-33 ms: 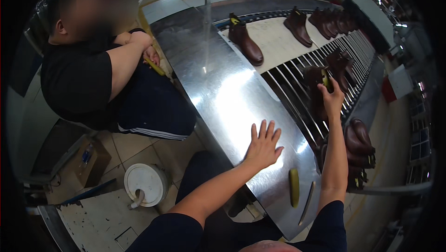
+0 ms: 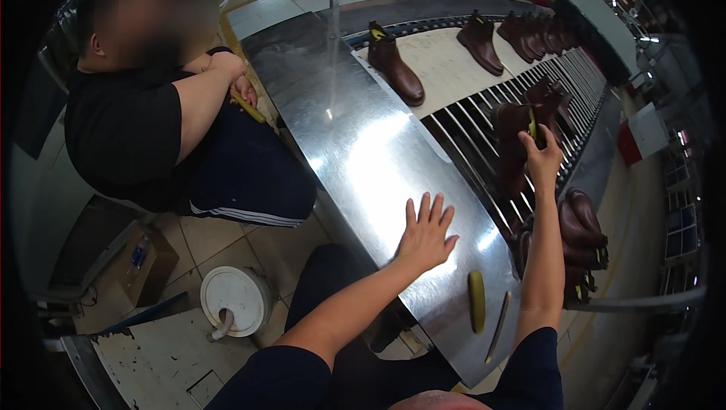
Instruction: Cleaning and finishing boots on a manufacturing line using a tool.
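My left hand (image 2: 426, 238) lies flat with fingers spread on the shiny metal table (image 2: 355, 160). My right hand (image 2: 542, 159) is closed on the top opening of a dark brown boot (image 2: 512, 134), above the slatted rollers. A yellow-green strip shows at the boot's opening, next to my fingers. On the table between my forearms lie an olive-green bar (image 2: 476, 302) and a thin, narrow stick (image 2: 498, 327), both untouched. Beside my right forearm, several brown boots (image 2: 581, 221) are heaped together.
A roller conveyor (image 2: 473, 138) with a pale belt (image 2: 435, 55) runs along the table's far side, carrying more brown boots (image 2: 395, 70). A person (image 2: 128, 115) sits at the left, holding a yellow-green bar (image 2: 248, 108). A white-lidded bucket (image 2: 233, 300) stands on the floor.
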### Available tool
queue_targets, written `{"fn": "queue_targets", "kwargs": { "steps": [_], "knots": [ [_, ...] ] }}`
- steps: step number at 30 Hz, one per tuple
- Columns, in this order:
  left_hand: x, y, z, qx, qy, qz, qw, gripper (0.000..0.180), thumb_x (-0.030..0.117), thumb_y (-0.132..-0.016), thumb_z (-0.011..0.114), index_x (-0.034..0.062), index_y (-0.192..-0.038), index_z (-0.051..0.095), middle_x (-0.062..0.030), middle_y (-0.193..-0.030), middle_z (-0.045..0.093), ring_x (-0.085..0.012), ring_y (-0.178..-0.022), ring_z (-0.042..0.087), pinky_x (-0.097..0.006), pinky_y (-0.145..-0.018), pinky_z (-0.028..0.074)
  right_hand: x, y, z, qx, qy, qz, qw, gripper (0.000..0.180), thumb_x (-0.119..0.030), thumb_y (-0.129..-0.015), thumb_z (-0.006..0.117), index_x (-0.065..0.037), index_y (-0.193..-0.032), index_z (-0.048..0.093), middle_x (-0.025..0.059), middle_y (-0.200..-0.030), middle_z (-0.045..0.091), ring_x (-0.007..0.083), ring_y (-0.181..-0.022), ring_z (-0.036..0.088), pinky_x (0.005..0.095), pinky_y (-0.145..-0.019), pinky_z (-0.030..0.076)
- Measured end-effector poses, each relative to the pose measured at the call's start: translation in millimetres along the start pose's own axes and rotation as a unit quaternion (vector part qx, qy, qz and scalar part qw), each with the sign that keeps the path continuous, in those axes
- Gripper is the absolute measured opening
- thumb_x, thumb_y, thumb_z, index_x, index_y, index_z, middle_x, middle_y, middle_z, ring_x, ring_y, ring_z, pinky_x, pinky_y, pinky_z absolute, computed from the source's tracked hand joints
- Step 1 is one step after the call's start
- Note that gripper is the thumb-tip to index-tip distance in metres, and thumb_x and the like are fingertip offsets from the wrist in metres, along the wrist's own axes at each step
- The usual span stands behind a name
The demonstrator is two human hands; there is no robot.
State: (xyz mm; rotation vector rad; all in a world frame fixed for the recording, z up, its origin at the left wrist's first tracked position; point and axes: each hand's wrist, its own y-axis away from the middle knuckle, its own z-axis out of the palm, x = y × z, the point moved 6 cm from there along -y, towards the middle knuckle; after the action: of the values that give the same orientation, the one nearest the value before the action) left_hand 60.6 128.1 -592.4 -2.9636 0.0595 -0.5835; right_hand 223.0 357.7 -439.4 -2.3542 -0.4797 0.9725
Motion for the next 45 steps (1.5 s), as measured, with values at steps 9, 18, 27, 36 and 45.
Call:
{"fn": "queue_targets", "kwargs": {
  "steps": [9, 18, 27, 36, 45],
  "knots": [
    [-36.9, 18.1, -35.4, 0.353, 0.349, -0.019, 0.868, 0.077, 0.053, -0.105, 0.045, 0.0019, -0.160, 0.031, -0.0288, -0.165, 0.027, -0.0464, -0.153, 0.026, -0.057, -0.123, 0.023, -94.4, 86.2, -52.8, 0.062, -0.138, 0.182, 0.972, 0.054, -0.042, -0.078, 0.089, 0.006, -0.101, 0.077, 0.0139, -0.083, 0.076, 0.0157, -0.075, 0.068, 0.0323, -0.072, 0.055],
    [-26.9, 51.4, -16.3, 0.144, 0.520, 0.027, 0.842, 0.089, 0.035, -0.093, 0.073, -0.0040, -0.159, 0.027, -0.0281, -0.160, 0.036, -0.0418, -0.149, 0.035, -0.045, -0.122, 0.029, -181.9, 228.0, -21.0, -0.041, -0.074, 0.070, 0.994, 0.052, -0.046, -0.088, 0.078, 0.001, -0.111, 0.074, 0.0211, -0.095, 0.075, 0.0322, -0.082, 0.075, 0.0386, -0.074, 0.057],
    [-22.8, 53.9, -23.6, 0.153, 0.481, 0.054, 0.862, 0.107, 0.034, -0.083, 0.085, -0.0044, -0.161, 0.023, -0.0262, -0.159, 0.039, -0.0370, -0.145, 0.042, -0.042, -0.120, 0.034, -91.2, 357.1, -101.0, -0.028, 0.187, 0.107, 0.976, 0.040, -0.020, -0.090, 0.076, -0.003, -0.126, 0.068, 0.0240, -0.140, 0.058, 0.0462, -0.136, 0.048, 0.0522, -0.113, 0.039],
    [3.2, 43.2, -53.2, 0.178, 0.386, -0.053, 0.904, 0.080, 0.031, -0.078, 0.088, -0.0072, -0.138, 0.053, -0.0234, -0.130, 0.065, -0.0357, -0.119, 0.065, -0.041, -0.103, 0.049, -82.0, 374.4, -102.8, 0.011, 0.178, 0.058, 0.982, 0.033, -0.004, -0.090, 0.065, -0.008, -0.123, 0.067, 0.0117, -0.111, 0.066, 0.0311, -0.107, 0.062, 0.0451, -0.094, 0.046],
    [-48.7, 155.1, -79.7, -0.085, 0.410, 0.080, 0.905, 0.059, 0.009, -0.081, 0.085, -0.0026, -0.133, 0.059, -0.0116, -0.120, 0.071, -0.0192, -0.110, 0.067, -0.033, -0.096, 0.053, -69.3, 387.2, -125.7, 0.108, 0.106, 0.176, 0.973, 0.049, -0.010, -0.086, 0.074, -0.015, -0.134, 0.066, 0.0111, -0.105, 0.065, 0.0285, -0.087, 0.071, 0.0397, -0.073, 0.059]
  ]
}}
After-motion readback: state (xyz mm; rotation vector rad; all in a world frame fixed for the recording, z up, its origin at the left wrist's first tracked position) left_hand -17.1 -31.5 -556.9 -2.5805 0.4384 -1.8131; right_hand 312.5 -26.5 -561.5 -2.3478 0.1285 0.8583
